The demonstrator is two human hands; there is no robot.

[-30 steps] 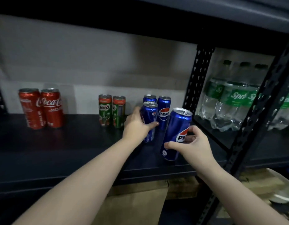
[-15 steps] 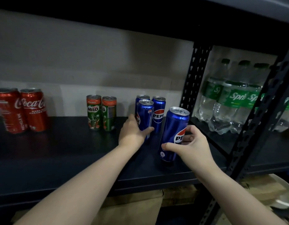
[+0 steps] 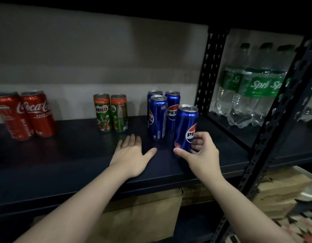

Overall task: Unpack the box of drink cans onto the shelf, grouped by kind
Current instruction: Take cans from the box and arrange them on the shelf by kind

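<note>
Currently the right hand grips a blue Pepsi can near its base: the thumb lies across the front of the can low down, and the curled fingers wrap its right side. The can stands on the dark shelf, tilted slightly, just right of and in front of three other Pepsi cans; whether its base sits fully flat on the board cannot be told. It is just beside the nearest of the three — contact between them cannot be confirmed.

The left hand holds nothing. It lies palm down on the shelf with fingers straight and the thumb spread toward the right, in front of the gap between the Milo and Pepsi groups. The two hands are apart, with a strip of bare shelf between the left thumb and the right thumb.

Grouping on the shelf, left to right:
- Two red Coca-Cola cans at the far left, side by side, upright.
- Two green Milo cans, side by side, well apart from the red pair.
- Three Pepsi cans in a tight cluster — two at the back, one in front.

A perforated black upright stands right of the Pepsi group. Beyond it, in the next bay, stand clear Sprite bottles with green labels. Below the shelf edge a brown cardboard box is partly visible.
</note>
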